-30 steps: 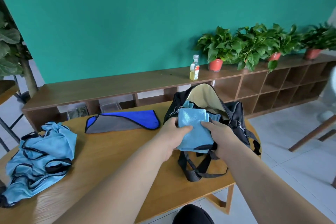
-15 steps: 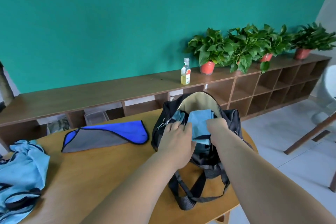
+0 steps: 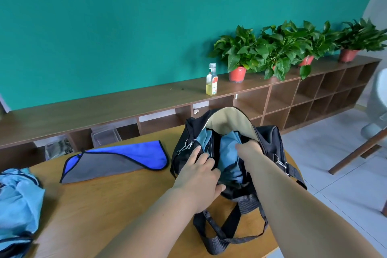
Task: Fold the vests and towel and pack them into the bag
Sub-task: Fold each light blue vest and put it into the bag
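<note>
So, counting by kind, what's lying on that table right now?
Black bag: 1
Blue and grey towel: 1
Light blue vest bundles in the bag: 2
Loose heap of light blue vests: 1 (how many it holds cannot be told)
Total: 5
</note>
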Tool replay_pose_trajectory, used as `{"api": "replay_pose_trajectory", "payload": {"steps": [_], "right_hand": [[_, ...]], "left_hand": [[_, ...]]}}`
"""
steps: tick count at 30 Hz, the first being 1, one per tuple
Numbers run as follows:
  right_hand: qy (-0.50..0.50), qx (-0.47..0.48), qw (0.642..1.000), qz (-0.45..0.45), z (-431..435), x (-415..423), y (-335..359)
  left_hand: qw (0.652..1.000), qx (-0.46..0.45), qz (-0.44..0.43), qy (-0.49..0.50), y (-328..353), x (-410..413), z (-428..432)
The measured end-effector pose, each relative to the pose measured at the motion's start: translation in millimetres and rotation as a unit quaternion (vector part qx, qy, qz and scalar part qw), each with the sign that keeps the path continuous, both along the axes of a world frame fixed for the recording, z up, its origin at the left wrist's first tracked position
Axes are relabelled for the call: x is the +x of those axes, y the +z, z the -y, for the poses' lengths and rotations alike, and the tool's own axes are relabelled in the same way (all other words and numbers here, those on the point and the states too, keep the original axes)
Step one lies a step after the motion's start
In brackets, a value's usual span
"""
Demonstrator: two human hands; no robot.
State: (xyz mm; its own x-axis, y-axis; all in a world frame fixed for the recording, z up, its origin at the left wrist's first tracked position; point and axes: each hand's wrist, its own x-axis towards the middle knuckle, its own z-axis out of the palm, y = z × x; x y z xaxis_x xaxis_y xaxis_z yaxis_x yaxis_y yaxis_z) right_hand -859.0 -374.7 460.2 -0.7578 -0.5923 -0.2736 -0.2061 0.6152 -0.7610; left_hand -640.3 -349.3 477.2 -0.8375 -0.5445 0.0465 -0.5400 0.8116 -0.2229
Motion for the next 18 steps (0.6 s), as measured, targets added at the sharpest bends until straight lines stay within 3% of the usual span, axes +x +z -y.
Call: {"api": "replay_pose_trajectory", "payload": {"steps": [5, 12, 13, 14, 16, 18], "right_hand": [[0.038, 0.058, 0.976, -0.208, -14, 1, -22], [0.111, 0.126, 0.975, -0.148, 1, 8, -22], [0.138, 0.175, 0.964, -0.148, 0, 8, -16], [0.149, 0.224, 0.948, -0.17, 2, 5, -17], [0.184, 0.225, 0.925, -0.244, 15, -13, -25], [0.173, 0.207, 0.93, -0.252, 19, -17, -26]], "left_hand": [[1.0, -0.001, -0.012, -0.018, -5, -2, -1], [0.997, -0.016, -0.001, -0.08, -7, 0, -1], [0.996, -0.014, 0.005, -0.085, -6, 0, -1], [0.996, -0.012, 0.014, -0.089, -6, 1, -1], [0.994, -0.009, 0.043, -0.097, -5, 2, -1], [0.992, -0.002, 0.061, -0.108, -3, 1, 0]]}}
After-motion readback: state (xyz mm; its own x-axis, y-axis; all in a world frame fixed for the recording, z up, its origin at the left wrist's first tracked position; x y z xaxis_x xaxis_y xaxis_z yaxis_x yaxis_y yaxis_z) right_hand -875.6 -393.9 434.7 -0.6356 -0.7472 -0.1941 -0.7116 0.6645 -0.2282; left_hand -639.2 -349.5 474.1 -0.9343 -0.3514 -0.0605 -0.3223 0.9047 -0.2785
